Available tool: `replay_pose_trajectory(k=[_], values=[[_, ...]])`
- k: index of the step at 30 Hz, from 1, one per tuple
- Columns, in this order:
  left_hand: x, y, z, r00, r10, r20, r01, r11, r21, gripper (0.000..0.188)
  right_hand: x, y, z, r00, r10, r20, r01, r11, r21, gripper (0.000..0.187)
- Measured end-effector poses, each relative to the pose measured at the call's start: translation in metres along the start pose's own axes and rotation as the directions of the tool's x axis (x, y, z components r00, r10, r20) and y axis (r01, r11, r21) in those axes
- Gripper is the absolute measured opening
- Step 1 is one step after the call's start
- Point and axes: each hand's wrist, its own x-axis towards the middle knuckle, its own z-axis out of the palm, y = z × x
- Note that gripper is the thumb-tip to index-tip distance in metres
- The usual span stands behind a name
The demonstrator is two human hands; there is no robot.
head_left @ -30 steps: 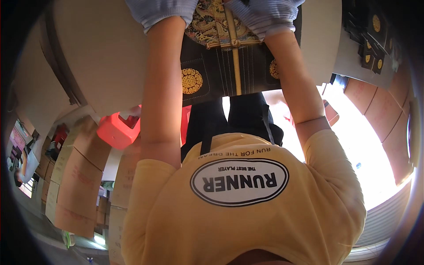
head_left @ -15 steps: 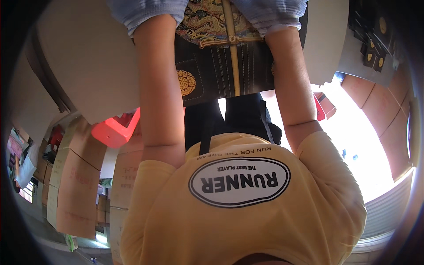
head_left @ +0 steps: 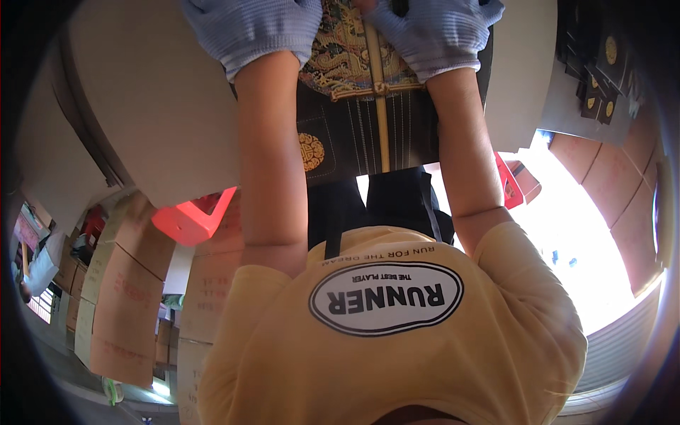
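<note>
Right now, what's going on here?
A person's gloved left hand is over the left side of a black panel with a dragon pattern; the gloved right hand is over its right side. The frame's top edge crops the view, so grip is unclear. Smaller black pieces with gold medallions lie far right.

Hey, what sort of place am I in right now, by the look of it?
Probably a small workshop or packing room. Brown cardboard boxes are stacked to the left, dark pieces with gold emblems lie piled on the right, and a decorated dark panel lies before you.
</note>
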Motion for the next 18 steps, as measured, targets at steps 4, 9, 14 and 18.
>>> replay_pose_trajectory(k=[4, 9, 14, 18], values=[[0.001, 0.003, -0.007, 0.998, -0.029, 0.048, 0.031, 0.999, -0.030, 0.052, 0.000, 0.000, -0.001, 1.000, 0.004, 0.030, -0.004, 1.000, -0.017, 0.064], [-0.002, 0.002, -0.001, 0.998, -0.052, 0.045, 0.054, 0.998, -0.033, 0.050, 0.002, 0.000, -0.010, 0.999, 0.007, 0.034, -0.009, 0.999, 0.038, 0.064], [-0.005, -0.004, 0.003, 0.999, -0.026, 0.034, 0.026, 1.000, 0.003, 0.049, -0.003, 0.001, 0.004, 0.998, 0.029, 0.062, -0.033, 0.998, 0.059, 0.064], [-0.015, 0.009, -0.009, 0.989, 0.023, 0.148, -0.028, 0.999, 0.036, 0.052, -0.002, 0.002, 0.007, 0.999, 0.038, 0.017, -0.040, 0.994, 0.100, 0.066]])
